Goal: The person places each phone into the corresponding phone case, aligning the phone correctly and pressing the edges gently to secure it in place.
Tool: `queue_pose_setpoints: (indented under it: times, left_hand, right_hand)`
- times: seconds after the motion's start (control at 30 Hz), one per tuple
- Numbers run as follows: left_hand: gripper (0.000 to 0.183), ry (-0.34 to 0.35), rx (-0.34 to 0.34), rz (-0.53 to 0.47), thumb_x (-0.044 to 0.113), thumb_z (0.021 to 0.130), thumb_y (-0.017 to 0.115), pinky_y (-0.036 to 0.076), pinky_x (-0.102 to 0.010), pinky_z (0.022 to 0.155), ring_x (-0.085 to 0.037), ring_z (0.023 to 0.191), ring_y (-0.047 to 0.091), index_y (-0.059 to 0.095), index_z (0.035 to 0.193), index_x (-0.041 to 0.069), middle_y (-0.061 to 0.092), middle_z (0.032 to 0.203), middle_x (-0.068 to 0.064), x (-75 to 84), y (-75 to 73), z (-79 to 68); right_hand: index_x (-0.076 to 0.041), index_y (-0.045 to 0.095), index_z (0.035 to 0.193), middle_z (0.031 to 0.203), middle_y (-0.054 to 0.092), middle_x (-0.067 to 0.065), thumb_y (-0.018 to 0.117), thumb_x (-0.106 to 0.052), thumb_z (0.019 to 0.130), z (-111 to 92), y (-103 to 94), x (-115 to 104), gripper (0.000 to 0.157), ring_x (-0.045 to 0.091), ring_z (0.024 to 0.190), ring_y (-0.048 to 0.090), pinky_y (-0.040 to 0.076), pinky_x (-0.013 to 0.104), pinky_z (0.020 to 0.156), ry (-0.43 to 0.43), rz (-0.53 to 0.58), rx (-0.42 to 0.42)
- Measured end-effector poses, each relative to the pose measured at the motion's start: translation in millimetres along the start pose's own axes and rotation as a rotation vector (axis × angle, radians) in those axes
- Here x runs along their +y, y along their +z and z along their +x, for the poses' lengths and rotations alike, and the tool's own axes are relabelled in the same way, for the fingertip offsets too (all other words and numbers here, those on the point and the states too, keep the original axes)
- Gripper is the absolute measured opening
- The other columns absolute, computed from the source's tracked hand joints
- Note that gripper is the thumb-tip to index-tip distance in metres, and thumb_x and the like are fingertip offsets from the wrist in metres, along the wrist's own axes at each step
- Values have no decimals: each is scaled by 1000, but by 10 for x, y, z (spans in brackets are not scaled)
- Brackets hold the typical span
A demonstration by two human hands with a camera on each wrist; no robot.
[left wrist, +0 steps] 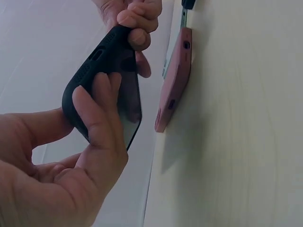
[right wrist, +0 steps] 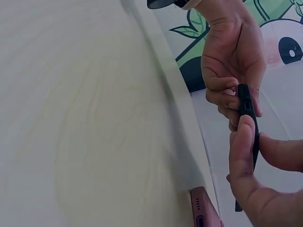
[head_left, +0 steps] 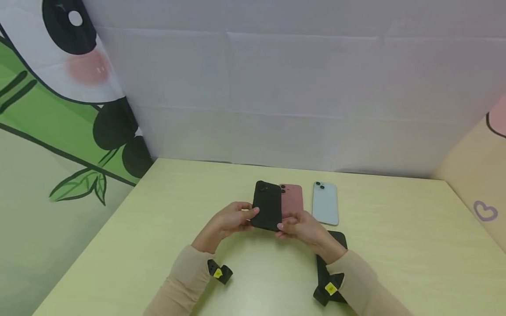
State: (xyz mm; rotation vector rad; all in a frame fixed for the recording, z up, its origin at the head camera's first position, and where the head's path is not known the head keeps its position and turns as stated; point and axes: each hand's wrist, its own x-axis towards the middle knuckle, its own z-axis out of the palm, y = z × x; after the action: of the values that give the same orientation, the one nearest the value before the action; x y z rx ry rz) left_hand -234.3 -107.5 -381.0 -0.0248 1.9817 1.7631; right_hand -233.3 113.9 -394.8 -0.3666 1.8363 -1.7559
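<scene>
Both hands hold a black-cased phone (head_left: pixel 267 206) above the table, its back toward the head camera. My left hand (head_left: pixel 233 218) pinches its left edge, thumb on the back and fingers against the screen side, as the left wrist view shows. At the lower right corner, my right hand (head_left: pixel 299 229) pinches the phone between thumb and fingers. Just behind lies a pink phone (head_left: pixel 292 198) on the table, partly hidden by the black phone and the right hand. In the right wrist view the black phone (right wrist: pixel 248 106) appears edge-on.
A light blue phone (head_left: pixel 325 203) lies right of the pink one. Beneath the right forearm is a black object (head_left: pixel 322 272), mostly covered. The pale wooden table (head_left: pixel 395 228) meets a white sheet backdrop (head_left: pixel 276 87) at its far edge.
</scene>
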Motion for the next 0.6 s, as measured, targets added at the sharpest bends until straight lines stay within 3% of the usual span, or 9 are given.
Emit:
queue_pose_setpoints:
  times: [0.2,0.6]
  left_hand:
    - [17,-14,-20,14,15,95,49,51,-20,64,-11,67,55,51,89,0,49,77,-2,-52,-72,-5]
    - [27,-52,-19,51,14,96,47,52,-20,67,-10,69,56,53,106,-10,49,83,-4,-129,-201,-55]
  right_hand:
    - [22,26,128,80,64,5,51,1,90,74,89,64,50,12,76,66,53,32,80,36,44,-11]
    - [19,30,125,94,56,17,50,1,91,136,273,77,44,14,76,65,53,30,78,96,85,36]
